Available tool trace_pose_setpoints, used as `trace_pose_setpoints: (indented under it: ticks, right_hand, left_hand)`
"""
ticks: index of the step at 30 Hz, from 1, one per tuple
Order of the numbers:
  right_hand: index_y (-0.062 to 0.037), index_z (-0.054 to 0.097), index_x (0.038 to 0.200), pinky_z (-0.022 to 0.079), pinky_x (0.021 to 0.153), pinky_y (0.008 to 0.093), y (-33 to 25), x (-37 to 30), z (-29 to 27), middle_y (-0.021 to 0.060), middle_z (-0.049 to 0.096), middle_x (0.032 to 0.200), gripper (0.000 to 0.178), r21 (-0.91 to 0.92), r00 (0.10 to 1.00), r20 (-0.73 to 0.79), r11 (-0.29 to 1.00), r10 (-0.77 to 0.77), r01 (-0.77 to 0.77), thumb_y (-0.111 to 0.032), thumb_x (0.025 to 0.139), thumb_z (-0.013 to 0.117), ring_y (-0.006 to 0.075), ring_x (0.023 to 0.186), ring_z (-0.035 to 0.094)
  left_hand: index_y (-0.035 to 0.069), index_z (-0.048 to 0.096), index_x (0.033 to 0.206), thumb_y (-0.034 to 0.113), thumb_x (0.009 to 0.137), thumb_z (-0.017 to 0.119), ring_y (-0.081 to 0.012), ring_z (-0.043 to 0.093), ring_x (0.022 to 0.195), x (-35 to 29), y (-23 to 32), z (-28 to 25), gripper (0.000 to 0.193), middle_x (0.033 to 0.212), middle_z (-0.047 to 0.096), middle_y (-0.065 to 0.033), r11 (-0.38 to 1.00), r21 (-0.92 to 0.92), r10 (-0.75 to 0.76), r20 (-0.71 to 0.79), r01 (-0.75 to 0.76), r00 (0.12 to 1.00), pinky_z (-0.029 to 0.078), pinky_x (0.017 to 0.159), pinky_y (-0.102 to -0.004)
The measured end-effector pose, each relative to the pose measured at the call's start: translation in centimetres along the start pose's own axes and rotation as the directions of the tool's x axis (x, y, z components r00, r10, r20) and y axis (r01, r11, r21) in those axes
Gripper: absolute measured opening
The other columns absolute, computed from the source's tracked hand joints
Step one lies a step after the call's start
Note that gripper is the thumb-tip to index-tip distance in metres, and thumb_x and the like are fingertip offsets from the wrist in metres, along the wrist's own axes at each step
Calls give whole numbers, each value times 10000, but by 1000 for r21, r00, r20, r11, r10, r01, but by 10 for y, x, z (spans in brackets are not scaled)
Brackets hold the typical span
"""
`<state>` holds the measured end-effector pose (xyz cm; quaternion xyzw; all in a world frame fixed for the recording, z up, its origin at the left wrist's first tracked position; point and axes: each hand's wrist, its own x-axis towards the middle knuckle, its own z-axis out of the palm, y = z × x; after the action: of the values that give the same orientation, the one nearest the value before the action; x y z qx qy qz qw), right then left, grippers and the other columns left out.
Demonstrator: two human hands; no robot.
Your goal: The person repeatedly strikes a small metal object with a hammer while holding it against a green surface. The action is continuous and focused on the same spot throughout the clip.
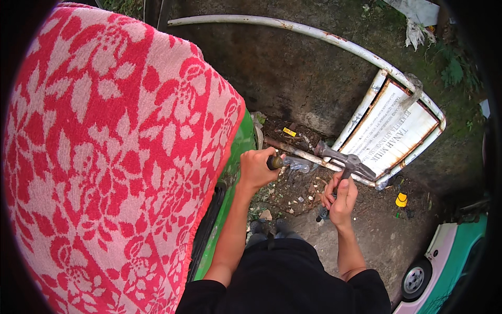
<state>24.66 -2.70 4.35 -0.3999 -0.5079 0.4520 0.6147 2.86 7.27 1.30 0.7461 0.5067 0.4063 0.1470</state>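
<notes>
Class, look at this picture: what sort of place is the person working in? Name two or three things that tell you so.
Probably an outdoor yard or roadside spot. Bare dirt ground strewn with litter, a rusty fallen signboard frame against a mossy concrete wall, and part of a parked vehicle all suggest it.

We see the bare dirt ground (366, 230) carrying a rusty white metal sign frame (389, 123), small stones (265, 214) and a yellow plastic scrap (401, 199).

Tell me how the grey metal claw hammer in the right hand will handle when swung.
The grey metal claw hammer looks rigid and probably top-heavy, its bulky head well above the right hand. Gripped low on the shaft, it could twist if the grip is loose.
</notes>
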Motion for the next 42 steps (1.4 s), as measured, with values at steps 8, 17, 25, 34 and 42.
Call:
trace_pose_setpoints:
  ticks: [8,17,25,34,42]
  right_hand:
    - [71,564,1075,399,480,325,36,-6,8,72,482,529,466,-498,969,128,859,211,-122,-366,1066,402,147,480,525]
    - [-3,483,946,331,405,233,7,12,11,3,412,547,445,-16,998,43,999,-42,43,-418,1068,377,71,432,405]
    - [33,564,1025,393,484,333,47,-2,10,80,494,534,418,-525,967,120,841,225,-130,-360,1061,426,162,476,524]
    - [-36,470,935,312,402,229,15,13,21,-22,372,546,406,-227,980,100,963,172,-146,-402,1078,365,52,431,355]
    - [-25,511,976,306,404,227,10,14,25,-25,398,532,407,-175,971,127,968,202,-178,-405,1069,401,42,433,362]
  left_hand:
    - [88,608,702,207,665,765,-367,606,592,1,-3,2,200,607,603,-137,1000,16,-17,9,17,1000,431,528,-448]
    - [59,547,645,183,766,769,-371,517,502,0,0,2,282,550,523,-151,999,-28,41,-76,-43,996,390,480,-415]
    - [86,606,732,174,645,749,-362,620,613,-16,-19,7,189,631,617,-125,998,14,-65,48,64,997,448,534,-449]
    - [67,563,655,178,744,768,-365,554,508,2,3,-4,249,553,549,-142,995,-2,98,-112,-98,989,405,472,-423]
    - [69,567,652,172,728,766,-364,565,518,-1,2,-4,236,555,553,-142,997,-4,81,-75,-82,994,415,481,-426]
